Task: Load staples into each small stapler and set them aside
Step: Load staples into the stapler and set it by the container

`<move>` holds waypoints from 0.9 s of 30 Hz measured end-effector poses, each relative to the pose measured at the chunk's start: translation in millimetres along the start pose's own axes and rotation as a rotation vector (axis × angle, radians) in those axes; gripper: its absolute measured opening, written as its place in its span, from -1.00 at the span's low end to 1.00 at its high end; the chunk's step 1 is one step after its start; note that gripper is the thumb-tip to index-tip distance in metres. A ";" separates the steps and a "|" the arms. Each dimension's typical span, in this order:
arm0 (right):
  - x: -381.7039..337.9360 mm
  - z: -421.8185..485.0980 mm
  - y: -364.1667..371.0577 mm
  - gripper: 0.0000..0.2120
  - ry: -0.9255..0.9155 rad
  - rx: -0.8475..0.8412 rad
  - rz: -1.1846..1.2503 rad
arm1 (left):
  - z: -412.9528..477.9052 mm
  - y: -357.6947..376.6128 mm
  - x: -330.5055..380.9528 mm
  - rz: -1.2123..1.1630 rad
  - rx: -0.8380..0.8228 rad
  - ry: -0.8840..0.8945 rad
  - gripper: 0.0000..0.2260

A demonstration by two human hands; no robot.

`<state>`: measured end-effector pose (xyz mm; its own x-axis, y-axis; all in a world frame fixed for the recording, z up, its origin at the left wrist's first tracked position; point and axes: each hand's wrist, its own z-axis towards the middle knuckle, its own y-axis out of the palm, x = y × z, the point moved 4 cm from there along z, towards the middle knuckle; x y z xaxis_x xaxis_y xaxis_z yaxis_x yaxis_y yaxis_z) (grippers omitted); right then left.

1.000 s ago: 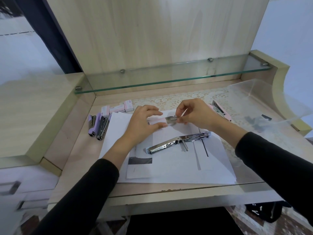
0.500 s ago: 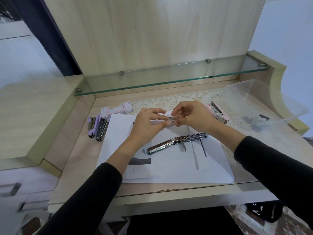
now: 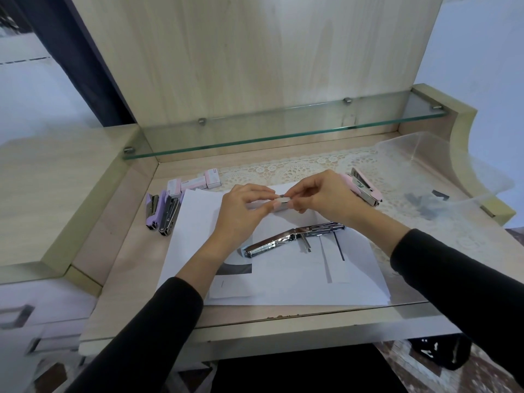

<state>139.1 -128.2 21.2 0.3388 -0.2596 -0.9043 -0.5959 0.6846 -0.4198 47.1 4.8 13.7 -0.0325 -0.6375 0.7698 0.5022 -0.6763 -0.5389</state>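
My left hand (image 3: 241, 214) and my right hand (image 3: 326, 198) meet over the white paper and together pinch a small staple box (image 3: 280, 204), whose contents I cannot make out. Just below them a chrome stapler (image 3: 292, 238) lies swung open on the paper (image 3: 283, 279). Two purple small staplers (image 3: 161, 211) lie side by side at the left. A pink stapler (image 3: 364, 188) rests to the right, behind my right wrist.
Several small pink-and-white staple boxes (image 3: 195, 181) sit at the back left. A clear plastic tub (image 3: 442, 177) with dark bits inside stands at the right. A glass shelf (image 3: 283, 129) spans the back above a lace mat (image 3: 297, 168).
Both hands shifted slightly away from me and closed tighter on the small box; the thin piece that stuck up from my right fingers is no longer visible.
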 end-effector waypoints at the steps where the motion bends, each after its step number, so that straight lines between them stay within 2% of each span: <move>1: 0.3 0.3 0.1 -0.88 0.000 0.004 -0.003 | -0.3 -0.9 -0.3 -0.002 0.008 -0.001 -0.91; 7: 3.2 0.9 -3.0 -0.87 0.010 0.026 0.004 | -2.6 -7.1 -7.1 -0.122 0.013 -0.081 -0.87; 10: 7.4 1.2 -5.9 -0.86 0.022 0.046 0.009 | -2.3 -7.7 -11.0 -0.100 0.014 -0.096 -0.87; 15: 14.2 3.5 -16.7 -0.87 0.052 0.101 -0.010 | 9.5 -5.1 -11.8 0.047 -0.017 -0.052 -0.84; 23: 22.9 1.9 -27.2 -0.89 0.076 0.111 -0.006 | 39.5 12.1 -13.2 0.435 -0.198 0.079 -0.82; 27: 27.5 1.0 -28.1 -0.91 0.092 0.106 0.001 | 44.0 17.4 -15.5 0.505 -0.246 0.148 -0.81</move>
<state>166.0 -153.9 8.2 0.2674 -0.3172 -0.9099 -0.5140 0.7518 -0.4132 94.3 19.1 7.4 0.0295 -0.9363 0.3499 0.2716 -0.3294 -0.9043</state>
